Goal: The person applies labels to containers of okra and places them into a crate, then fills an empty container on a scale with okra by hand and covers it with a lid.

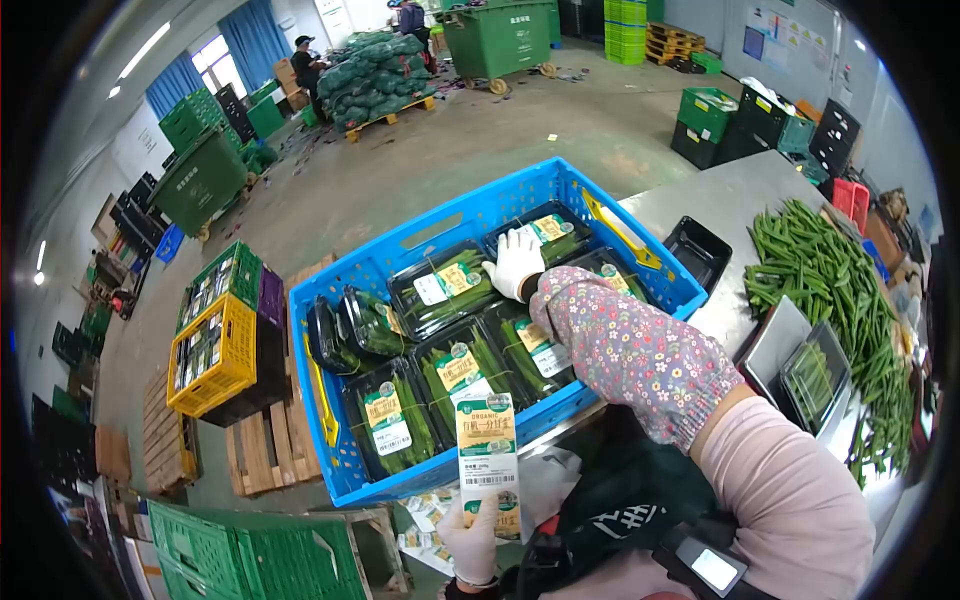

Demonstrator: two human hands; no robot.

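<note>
A blue crate (440, 225) holds several black trays of green vegetables wrapped in clear film, most with labels. My right hand (516, 262), in a white glove and flowered sleeve, reaches into the crate and rests on the edge of a labelled tray (560, 232) at the far side; its fingers are apart. Below the crate's near edge, my left hand (472, 540), also gloved, is closed on a strip of printed labels (487, 455). The strip stands upright in front of the near trays. More label strips (425, 530) hang beside and behind this hand.
On the metal table (700, 190) at right are an empty black tray (698, 252), a heap of green pods (825, 270) and a packed tray on a scale (808, 378). Stacked crates (212, 355) stand on the left. People (308, 75) are at the back near piled sacks.
</note>
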